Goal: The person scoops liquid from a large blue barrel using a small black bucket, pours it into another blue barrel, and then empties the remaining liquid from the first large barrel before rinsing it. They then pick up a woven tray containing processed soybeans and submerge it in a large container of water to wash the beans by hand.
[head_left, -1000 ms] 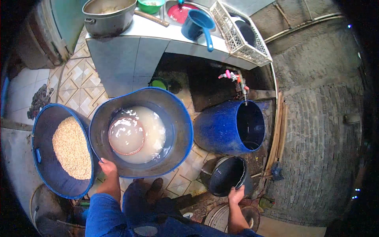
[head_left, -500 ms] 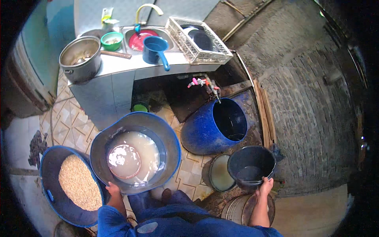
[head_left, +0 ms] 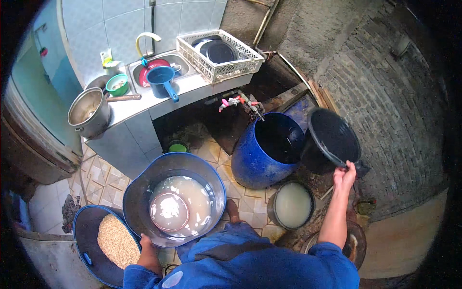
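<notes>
My left hand (head_left: 147, 245) is closed on the lower-left rim of the wide blue-rimmed tub (head_left: 168, 163), which holds cloudy water and a round submerged piece with a reddish rim (head_left: 169, 211). Beside it is another tub (head_left: 85, 226) full of pale grains (head_left: 117, 241). My right hand (head_left: 344, 177) grips the rim of the black bucket (head_left: 332, 139), raised beside the blue barrel (head_left: 249, 159), which has dark contents. A tap (head_left: 245, 103) hangs over the barrel. Below the bucket sits a container of cloudy liquid (head_left: 292, 204).
A tiled counter (head_left: 130, 111) carries a metal pot (head_left: 86, 115), a green bowl (head_left: 117, 85), a sink, a blue dipper (head_left: 160, 79) and a white crate (head_left: 219, 72) with dark dishware. A rough brick wall (head_left: 394, 125) rises at the right, with wooden planks (head_left: 321, 96) along it.
My right hand has lifted the black bucket forward to the barrel's right side, uncovering the container of cloudy liquid. My left hand stays on the tub's rim; the view has shifted.
</notes>
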`<state>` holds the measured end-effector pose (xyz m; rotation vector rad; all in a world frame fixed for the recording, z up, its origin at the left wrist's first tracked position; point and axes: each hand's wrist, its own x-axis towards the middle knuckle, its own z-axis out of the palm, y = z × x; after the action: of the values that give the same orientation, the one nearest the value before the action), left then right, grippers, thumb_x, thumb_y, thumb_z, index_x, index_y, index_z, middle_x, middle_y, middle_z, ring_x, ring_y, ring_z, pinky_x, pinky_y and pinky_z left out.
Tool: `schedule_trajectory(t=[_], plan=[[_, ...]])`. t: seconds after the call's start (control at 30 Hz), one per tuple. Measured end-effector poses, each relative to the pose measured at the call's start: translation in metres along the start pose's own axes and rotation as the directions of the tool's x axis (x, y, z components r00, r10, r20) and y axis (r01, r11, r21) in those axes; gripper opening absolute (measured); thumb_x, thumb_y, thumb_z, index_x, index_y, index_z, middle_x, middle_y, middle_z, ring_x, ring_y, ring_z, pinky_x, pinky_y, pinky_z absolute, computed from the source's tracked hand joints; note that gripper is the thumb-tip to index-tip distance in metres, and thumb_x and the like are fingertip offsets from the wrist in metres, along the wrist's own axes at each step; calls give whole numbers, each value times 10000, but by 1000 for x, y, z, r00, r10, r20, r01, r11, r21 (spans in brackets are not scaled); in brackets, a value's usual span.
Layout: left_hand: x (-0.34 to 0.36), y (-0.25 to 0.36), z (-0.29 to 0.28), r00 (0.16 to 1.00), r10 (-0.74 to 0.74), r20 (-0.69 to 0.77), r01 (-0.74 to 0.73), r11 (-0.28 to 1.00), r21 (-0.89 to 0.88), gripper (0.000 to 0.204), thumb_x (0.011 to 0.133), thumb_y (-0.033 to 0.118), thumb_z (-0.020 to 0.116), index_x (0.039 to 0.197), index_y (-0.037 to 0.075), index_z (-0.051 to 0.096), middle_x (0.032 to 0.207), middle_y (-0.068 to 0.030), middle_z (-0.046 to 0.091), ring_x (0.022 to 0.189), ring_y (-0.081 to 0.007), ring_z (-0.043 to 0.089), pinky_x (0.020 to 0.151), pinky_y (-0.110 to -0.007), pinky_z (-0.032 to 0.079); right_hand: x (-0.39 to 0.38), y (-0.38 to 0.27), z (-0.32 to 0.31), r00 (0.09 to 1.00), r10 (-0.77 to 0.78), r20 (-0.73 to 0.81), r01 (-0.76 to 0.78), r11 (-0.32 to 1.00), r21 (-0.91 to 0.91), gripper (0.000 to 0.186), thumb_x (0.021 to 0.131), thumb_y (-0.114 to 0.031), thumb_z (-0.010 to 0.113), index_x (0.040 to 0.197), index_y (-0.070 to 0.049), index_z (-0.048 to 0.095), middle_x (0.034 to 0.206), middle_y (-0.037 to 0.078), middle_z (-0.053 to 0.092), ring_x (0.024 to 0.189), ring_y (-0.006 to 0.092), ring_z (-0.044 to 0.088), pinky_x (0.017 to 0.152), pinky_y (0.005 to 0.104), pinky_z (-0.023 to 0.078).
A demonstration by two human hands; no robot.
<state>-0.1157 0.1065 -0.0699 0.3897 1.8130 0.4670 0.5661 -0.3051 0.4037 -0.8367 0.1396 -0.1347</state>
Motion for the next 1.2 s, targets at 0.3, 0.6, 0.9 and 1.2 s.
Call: schedule_trajectory(t=[0.3, 0.6, 0.9, 1.2], plan=[[-111, 6, -3, 993, 111, -29, -114, 984, -135, 700, 934, 500, 457, 1214, -140, 496, 1195, -195, 585, 1004, -307, 605, 868, -415, 483, 180, 111, 78, 974, 148, 174, -190, 948, 254, 171, 663, 49, 608, 773, -75, 571, 778, 22, 611, 609, 160, 555, 608, 280, 498], [-239, -11, -6, 958, 78, -276, -117, 985, -129, 697, 933, 513, 446, 1229, -116, 488, 1195, -189, 583, 997, -318, 604, 864, -432, 480, 335, 271, 155, 936, 321, 145, -349, 902, 254, 137, 676, 65, 546, 695, -66, 509, 743, 33, 525, 708, 178, 557, 635, 323, 496], [-354, -21, 4, 887, 10, -462, -64, 993, -102, 695, 932, 527, 435, 1244, -93, 480, 1195, -184, 580, 990, -328, 603, 860, -448, 476, 409, 398, 164, 904, 425, 40, -427, 900, 92, 370, 674, 48, 569, 1020, -35, 469, 1015, 128, 519, 884, 270, 560, 723, 391, 499], [-413, -8, 27, 817, -46, -575, -5, 996, -87, 693, 931, 541, 424, 1258, -69, 472, 1196, -178, 577, 983, -339, 602, 856, -465, 473, 431, 477, 135, 867, 498, -37, -495, 867, 64, 344, 687, 25, 567, 1019, -2, 480, 965, 137, 537, 874, 274, 579, 718, 402, 502]])
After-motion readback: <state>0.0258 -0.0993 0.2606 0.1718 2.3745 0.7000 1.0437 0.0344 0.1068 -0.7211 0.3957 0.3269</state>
